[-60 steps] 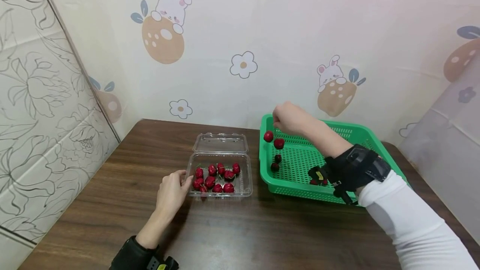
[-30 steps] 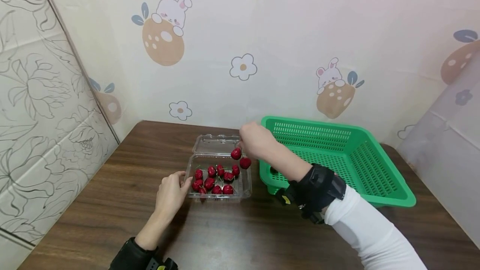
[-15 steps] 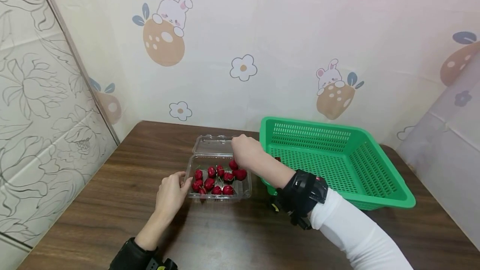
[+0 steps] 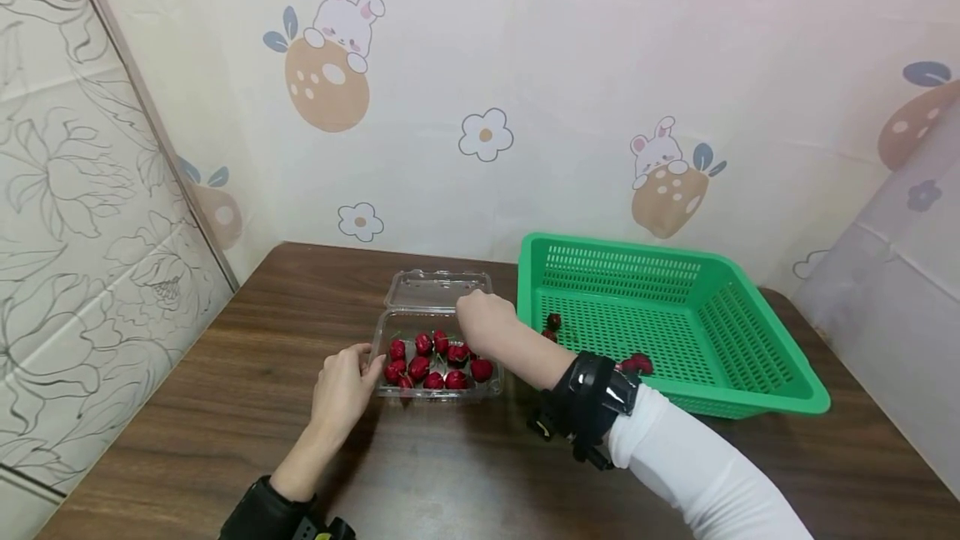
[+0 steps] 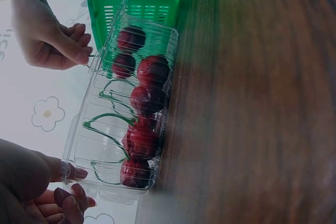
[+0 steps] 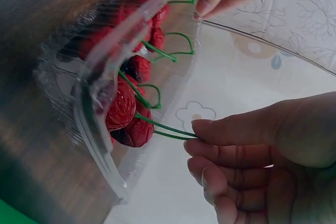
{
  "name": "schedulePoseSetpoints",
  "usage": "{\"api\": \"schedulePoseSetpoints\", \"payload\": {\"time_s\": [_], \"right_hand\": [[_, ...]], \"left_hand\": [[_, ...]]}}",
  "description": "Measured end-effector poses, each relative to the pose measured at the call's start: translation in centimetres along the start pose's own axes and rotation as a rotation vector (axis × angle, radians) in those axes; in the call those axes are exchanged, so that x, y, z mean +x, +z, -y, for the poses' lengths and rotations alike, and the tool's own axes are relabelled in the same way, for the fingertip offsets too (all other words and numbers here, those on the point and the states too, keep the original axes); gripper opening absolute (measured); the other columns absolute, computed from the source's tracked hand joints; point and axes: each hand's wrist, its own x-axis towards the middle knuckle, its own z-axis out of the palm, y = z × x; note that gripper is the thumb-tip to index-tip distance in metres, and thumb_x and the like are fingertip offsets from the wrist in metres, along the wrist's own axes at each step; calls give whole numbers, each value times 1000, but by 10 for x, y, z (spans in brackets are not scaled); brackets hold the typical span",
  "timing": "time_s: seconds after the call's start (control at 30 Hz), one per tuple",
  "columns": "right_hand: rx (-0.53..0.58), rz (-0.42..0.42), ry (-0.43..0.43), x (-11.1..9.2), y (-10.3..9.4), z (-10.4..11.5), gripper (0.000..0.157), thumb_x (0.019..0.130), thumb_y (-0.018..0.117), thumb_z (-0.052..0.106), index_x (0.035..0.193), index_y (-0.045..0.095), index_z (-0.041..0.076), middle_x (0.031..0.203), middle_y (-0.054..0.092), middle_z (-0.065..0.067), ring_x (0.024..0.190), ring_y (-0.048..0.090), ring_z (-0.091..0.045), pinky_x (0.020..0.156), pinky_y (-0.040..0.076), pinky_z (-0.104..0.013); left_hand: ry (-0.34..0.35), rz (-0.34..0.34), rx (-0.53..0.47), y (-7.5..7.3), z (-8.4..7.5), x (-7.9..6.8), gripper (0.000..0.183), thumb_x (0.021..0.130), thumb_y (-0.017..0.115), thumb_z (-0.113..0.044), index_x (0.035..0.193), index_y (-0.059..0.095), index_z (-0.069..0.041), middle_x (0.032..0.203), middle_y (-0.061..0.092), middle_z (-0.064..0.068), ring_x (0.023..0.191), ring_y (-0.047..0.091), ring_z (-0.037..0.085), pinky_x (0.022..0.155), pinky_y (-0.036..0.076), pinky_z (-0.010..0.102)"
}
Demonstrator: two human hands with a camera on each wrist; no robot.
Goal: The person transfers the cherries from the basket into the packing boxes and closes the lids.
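A clear plastic clamshell box (image 4: 442,395) stands on the table, its lid (image 4: 431,290) folded back, with several red cherries (image 4: 419,368) inside. My left hand (image 4: 343,386) holds the box at its left side, the thumb at the rim. Above the box's right part, my right hand (image 4: 483,323) pinches green stems (image 6: 170,131) between thumb and forefinger, as the right wrist view shows. The pair of cherries (image 6: 121,106) on these stems hangs inside the box, low among the others. In the head view the right hand partly covers them.
Right of the box stands a green plastic basket (image 4: 765,402), with several dark red cherries (image 4: 637,363) in it; my right forearm crosses its near left corner. The brown wooden table (image 4: 450,473) meets a patterned wall covering (image 4: 562,107) at the back.
My right hand has carried the pair of cherries left from over the basket to the box and lowered them in. The left hand has kept its place at the box.
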Motion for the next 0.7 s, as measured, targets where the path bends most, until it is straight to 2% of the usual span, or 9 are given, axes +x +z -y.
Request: {"api": "schedulePoseSetpoints", "payload": {"time_s": [0.17,0.53,0.7], "right_hand": [[-33,10,16,0,7,3,19,80,62,8,61,57,8,54,47,-2,46,46,-12,39,39,-26],[-86,30,33,-3,18,8,8,78,64,10,70,62,9,60,51,-3,48,47,-12,41,41,-27],[-98,12,41,-2,23,9,8,78,64,11,71,63,9,59,51,-3,46,46,-12,40,41,-28]], "left_hand": [[2,2,-2,0,0,0,28,84,60,-15,100,61,9,56,47,1,43,38,10,39,31,26],[-3,8,-7,1,0,1,28,84,60,-15,99,61,9,54,45,0,42,37,10,38,30,26],[-4,9,-19,0,1,2,28,84,59,-14,99,61,9,53,45,0,41,36,10,37,29,25]]}}
